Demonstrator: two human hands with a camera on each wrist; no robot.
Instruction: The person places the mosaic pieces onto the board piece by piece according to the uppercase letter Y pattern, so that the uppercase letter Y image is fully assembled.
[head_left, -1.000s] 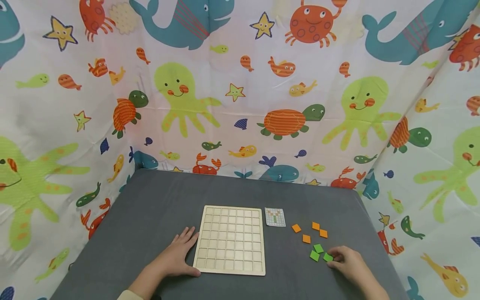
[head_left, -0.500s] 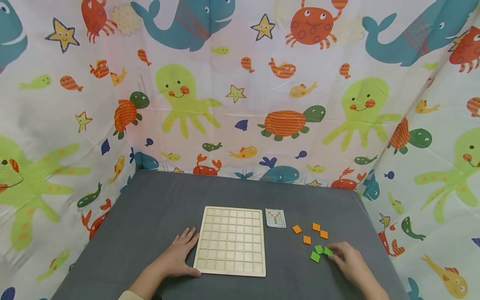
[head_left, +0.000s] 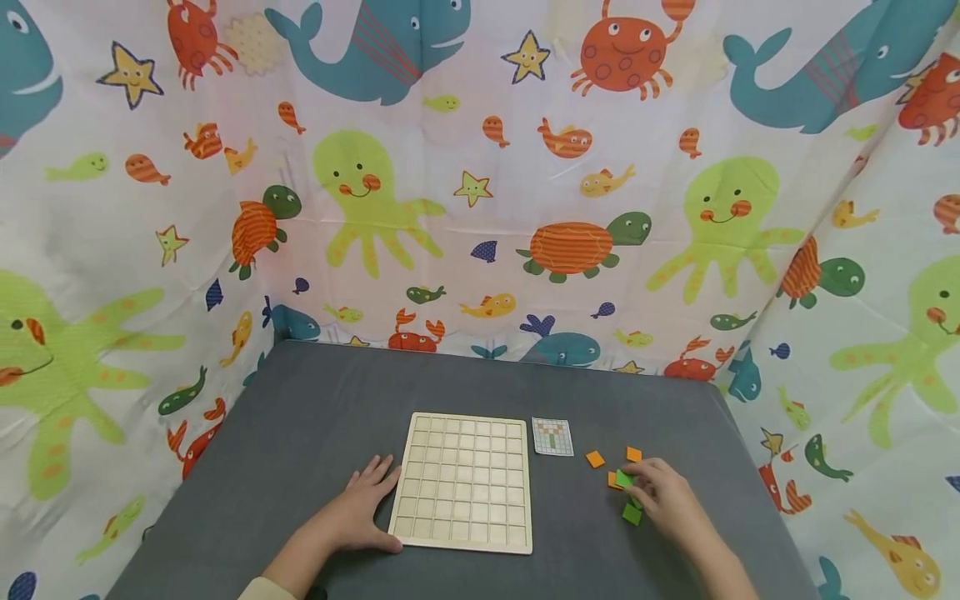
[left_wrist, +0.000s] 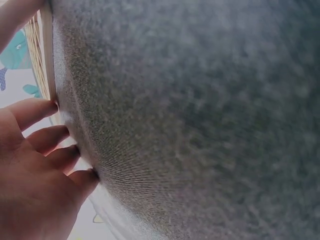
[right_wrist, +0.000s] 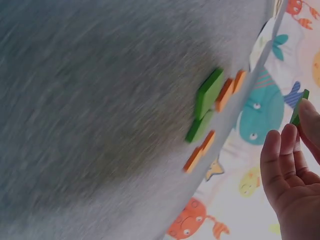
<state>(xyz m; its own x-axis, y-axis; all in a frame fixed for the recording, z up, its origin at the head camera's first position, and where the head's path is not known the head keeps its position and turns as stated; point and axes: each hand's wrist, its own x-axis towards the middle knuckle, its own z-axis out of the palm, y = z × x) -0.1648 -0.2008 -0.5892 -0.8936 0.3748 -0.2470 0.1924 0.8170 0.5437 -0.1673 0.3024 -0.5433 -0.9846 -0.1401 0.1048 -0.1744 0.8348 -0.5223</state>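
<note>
My right hand (head_left: 670,500) pinches a green square tile (head_left: 624,478) between thumb and fingers; the right wrist view shows this green tile (right_wrist: 300,107) raised off the table. Below it on the table lie two more green tiles (right_wrist: 209,94), partly behind the hand in the head view. My left hand (head_left: 351,512) rests on the table with fingers spread, thumb and fingertips at the left edge of a wooden grid board (head_left: 461,483). In the left wrist view the fingers (left_wrist: 40,112) reach the side of the board (left_wrist: 46,55). The board's squares hold no tiles.
Several orange tiles (head_left: 595,459) lie loose right of the board, one partly covered by the held tile. A small card with a coloured grid pattern (head_left: 552,437) lies beside the board's top right corner. A sea-animal curtain (head_left: 450,208) surrounds the grey table (head_left: 337,383).
My right hand has picked up the rightmost green tile and carried it left and away from me, over the orange tiles. The left hand stays at the board's edge.
</note>
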